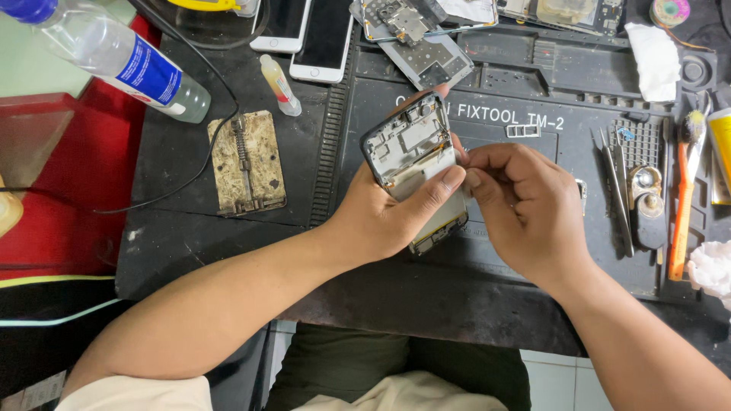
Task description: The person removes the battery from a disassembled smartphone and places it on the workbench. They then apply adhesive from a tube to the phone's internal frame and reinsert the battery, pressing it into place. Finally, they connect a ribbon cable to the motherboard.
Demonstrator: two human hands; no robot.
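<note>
My left hand holds an opened smartphone with its back cover off, tilted above a dark repair mat. The thumb lies across the phone's middle. My right hand is beside it on the right, fingertips pinched together against the phone's right edge near the left thumb. Whether something small is between those fingers is hidden. The phone's circuit board and metal frame face up.
Tweezers, an orange-handled brush and a metal holder sit at the mat's right. A worn board clamp lies left, with a small glue bottle, a water bottle, two phones and dismantled phone parts behind.
</note>
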